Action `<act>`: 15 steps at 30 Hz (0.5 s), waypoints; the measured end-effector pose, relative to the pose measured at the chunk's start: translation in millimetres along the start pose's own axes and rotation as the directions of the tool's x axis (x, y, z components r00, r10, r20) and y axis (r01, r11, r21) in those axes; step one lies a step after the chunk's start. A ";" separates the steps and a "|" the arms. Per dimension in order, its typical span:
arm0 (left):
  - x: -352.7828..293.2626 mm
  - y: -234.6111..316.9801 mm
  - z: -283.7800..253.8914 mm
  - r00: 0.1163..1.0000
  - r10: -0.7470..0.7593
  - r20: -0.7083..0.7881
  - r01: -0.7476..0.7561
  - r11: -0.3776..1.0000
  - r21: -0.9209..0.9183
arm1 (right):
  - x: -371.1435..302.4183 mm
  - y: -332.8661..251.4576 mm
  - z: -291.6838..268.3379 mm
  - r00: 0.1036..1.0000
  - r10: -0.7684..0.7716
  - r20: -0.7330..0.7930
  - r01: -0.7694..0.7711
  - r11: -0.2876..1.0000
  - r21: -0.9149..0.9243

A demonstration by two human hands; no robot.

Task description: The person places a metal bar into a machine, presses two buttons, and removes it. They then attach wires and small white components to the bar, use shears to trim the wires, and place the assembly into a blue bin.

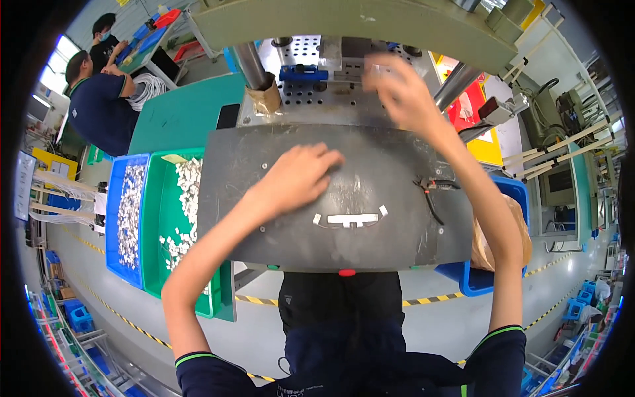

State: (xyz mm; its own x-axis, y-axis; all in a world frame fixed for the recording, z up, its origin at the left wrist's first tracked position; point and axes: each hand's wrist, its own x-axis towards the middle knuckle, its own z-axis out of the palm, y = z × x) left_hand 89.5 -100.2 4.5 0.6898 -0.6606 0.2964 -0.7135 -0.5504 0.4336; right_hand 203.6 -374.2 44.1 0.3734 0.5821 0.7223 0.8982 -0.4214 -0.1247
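My left hand [301,175] rests on the dark metal plate [231,198] in front of me, its fingers spread and nothing seen in them. Farther off, my right hand [400,92] is raised at the steel bed of a press [311,106], close to a metal block [356,51]. Motion smears its fingers, so whether they hold anything is unclear. Nearer to me than my left hand lies a white strip [352,219] with short tabs and thin wires, a small white piece beside each end. Pliers with dark and orange handles [431,198] lie on the plate's right side.
Left of the plate stand a green bin [153,225] and a blue bin [114,218] of small white parts. A blue crate [475,281] holds brown paper at right. Press columns [253,66] flank the bed, under a heavy crossbeam [357,25]. Two people sit far left.
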 end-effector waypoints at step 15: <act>-236.9 71.7 42.9 0.601 -0.743 0.296 0.786 0.480 -0.391 | -264.5 -271.1 -68.2 0.174 0.860 0.479 -0.982 0.187 0.020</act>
State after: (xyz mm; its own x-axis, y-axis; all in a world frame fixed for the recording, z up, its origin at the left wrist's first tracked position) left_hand -130.3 -5.0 -71.2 0.9077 -0.1392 -0.3959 0.2480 -0.5833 0.7735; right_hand -154.5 -461.4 -66.7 0.9487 0.0720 -0.3078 -0.1938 -0.6370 -0.7461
